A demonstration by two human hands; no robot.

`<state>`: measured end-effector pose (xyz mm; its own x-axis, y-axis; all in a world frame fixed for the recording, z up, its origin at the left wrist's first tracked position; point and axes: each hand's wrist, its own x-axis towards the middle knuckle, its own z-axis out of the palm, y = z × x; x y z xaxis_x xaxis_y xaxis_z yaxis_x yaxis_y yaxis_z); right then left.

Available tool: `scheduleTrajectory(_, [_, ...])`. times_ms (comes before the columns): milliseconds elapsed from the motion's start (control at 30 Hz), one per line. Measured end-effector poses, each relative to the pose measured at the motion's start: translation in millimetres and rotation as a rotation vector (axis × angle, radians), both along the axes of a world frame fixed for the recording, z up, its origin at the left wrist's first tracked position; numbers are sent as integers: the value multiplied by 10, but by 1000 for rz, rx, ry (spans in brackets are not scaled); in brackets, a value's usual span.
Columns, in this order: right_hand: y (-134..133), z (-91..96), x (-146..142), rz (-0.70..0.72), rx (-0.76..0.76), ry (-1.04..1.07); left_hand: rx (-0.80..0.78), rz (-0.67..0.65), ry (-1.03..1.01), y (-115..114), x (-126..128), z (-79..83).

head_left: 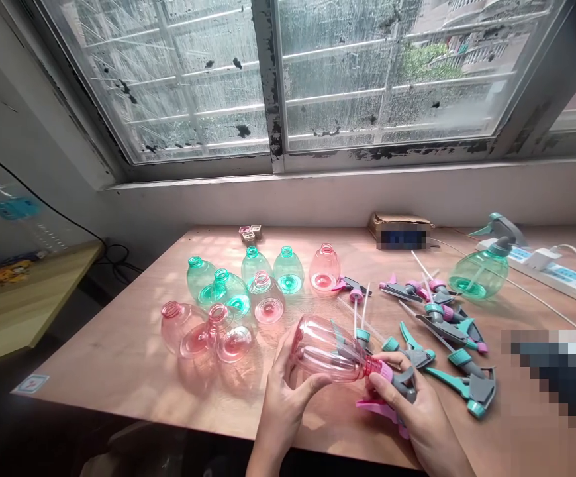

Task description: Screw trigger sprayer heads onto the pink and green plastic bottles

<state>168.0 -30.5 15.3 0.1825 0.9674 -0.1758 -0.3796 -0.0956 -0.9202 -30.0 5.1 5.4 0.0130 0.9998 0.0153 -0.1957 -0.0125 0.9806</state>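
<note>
A clear pink spray bottle (325, 351) lies tilted on its side in the air near the table's front edge. My left hand (288, 387) is wrapped around its body, thumb in front. At the bottle's neck, my right hand (412, 404) grips a pink and grey trigger spray head (384, 372) between thumb and fingers. The pink collar meets the neck; whether it is threaded on cannot be seen. A pink lever (377, 407) shows below the right fingers. Loose spray heads in teal and grey (471, 384) lie just beyond my right hand.
Several open bottles stand to the left, such as a green bottle (288, 270) and a pink bottle (181, 324). A green bottle with its sprayer fitted (479, 271) stands near a power strip (561, 271). A cardboard box (400, 222) sits by the wall under the window.
</note>
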Motion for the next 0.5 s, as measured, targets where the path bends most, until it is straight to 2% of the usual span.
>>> scheduleTrajectory(200, [34, -11, -14, -51, 5, -38, 27, -20, 113, -17, -3, 82])
scheduleTrajectory(367, [20, 5, -40, 7, 9, -80, 31, -41, 161, -69, -23, 126])
scheduleTrajectory(500, [12, 7, -36, 45, 9, -90, 16, -10, 168, -79, -21, 84])
